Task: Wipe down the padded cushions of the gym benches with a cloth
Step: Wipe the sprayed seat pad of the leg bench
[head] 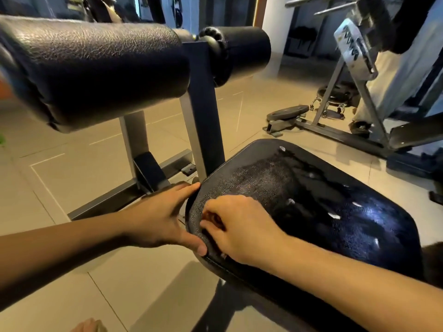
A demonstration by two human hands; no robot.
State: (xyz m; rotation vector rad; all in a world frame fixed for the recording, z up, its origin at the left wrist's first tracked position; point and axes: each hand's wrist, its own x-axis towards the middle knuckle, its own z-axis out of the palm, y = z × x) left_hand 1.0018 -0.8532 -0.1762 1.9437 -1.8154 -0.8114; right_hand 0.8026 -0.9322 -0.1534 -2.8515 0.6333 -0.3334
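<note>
seat pad: black padded cushion [335, 212] in front of me, low and tilted; far half glossy with bright glints, near-left part duller. wet or just light, can't tell.
cloth: dark cloth [259, 178] lies spread on the pad's near-left half, almost the same colour as the vinyl, edges hard to trace.
left hand: my left hand [163, 219] grips the pad's left rim, thumb on the lower edge, fingers wrapped past the upper corner. clamped on the cushion, not on the cloth.
right hand: my right hand [242, 226] sits on top of the pad near the left edge, fingers curled and pinching down; looks like it's bunching the cloth, exact grip hidden under the knuckles.
step: judging it as gathering the cloth to wipe the near edge and rim.
do it well: keep left hand bracing so the pad doesn't rock; flatten the cloth under the palm, not a pinch; long overlapping strokes toward the far end; run over the rim seam.
still to do: roller pad [96, 68] above left and small roller [242, 53] look untouched, my guess.
risk: cloth slipping off onto the floor [72, 188].
</note>
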